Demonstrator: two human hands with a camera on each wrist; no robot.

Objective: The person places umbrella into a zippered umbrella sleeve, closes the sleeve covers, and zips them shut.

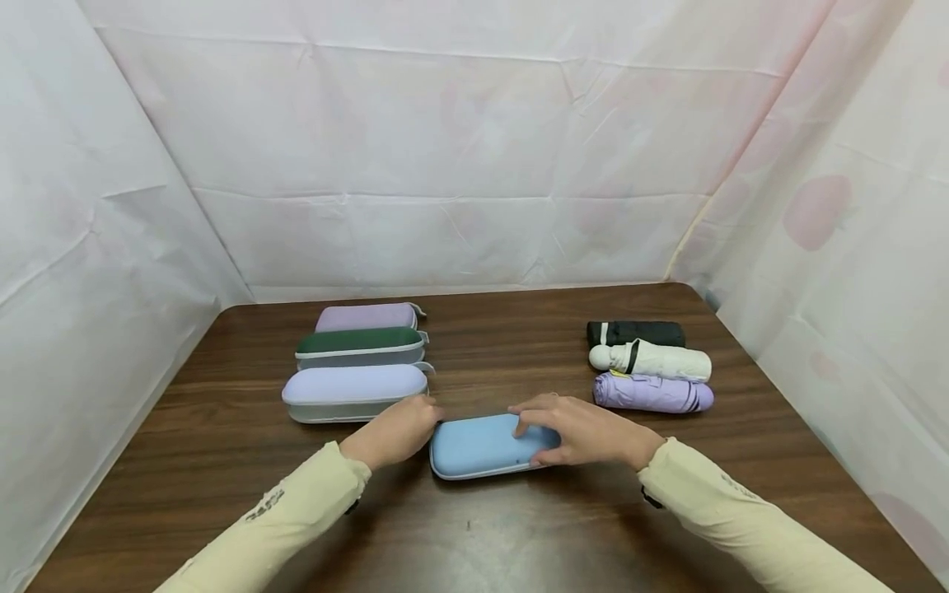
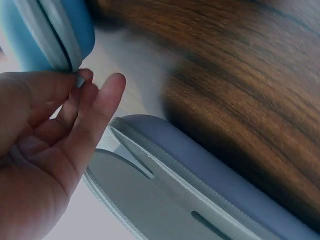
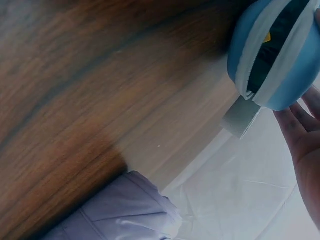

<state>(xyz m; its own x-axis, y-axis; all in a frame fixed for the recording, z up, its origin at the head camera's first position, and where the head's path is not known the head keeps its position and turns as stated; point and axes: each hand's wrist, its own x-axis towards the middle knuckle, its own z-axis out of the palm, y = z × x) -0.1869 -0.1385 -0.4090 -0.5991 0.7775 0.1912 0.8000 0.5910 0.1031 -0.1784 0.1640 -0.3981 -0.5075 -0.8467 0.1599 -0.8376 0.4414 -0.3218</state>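
A light blue zippered case [image 1: 474, 449] lies on the table between the two hands. At its left end the left hand [image 1: 396, 430] pinches a small zipper pull [image 2: 80, 81] between thumb and fingertips. The right hand [image 1: 582, 424] grips the other end, its thumb at the front edge and fingers over the top and back. In the right wrist view the zipper stands apart at that end, showing a dark inside with a bit of yellow [image 3: 267, 37]. A grey fabric tab [image 3: 241, 117] hangs from this end.
Beyond the left hand lie a pale lavender case [image 1: 356, 383], a green case [image 1: 361, 341] and a purple case [image 1: 366, 317] in a row. Folded umbrellas lie at the right: black [image 1: 645, 333], white [image 1: 670, 362] and purple [image 1: 652, 394]. White sheeting [image 1: 445, 165] encloses the wooden table [image 1: 474, 535].
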